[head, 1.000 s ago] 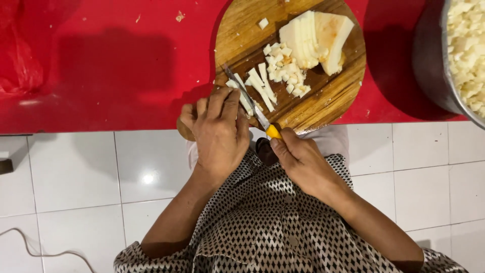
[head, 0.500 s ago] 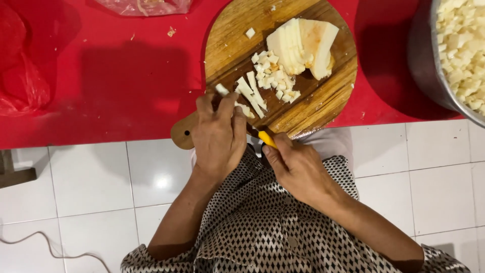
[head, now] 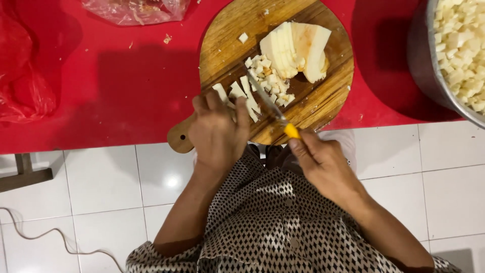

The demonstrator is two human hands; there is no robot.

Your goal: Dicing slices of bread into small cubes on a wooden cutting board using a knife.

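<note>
Red table [head: 116,96] spans the top, front edge over white tiled floor [head: 101,182]. Round wooden cutting board [head: 323,101] sits at the front edge, handle overhanging it. Metal pot [head: 422,65] at the right edge. Clear plastic bag [head: 131,10] at the back edge, red plastic bag [head: 20,86] at the left edge.
</note>
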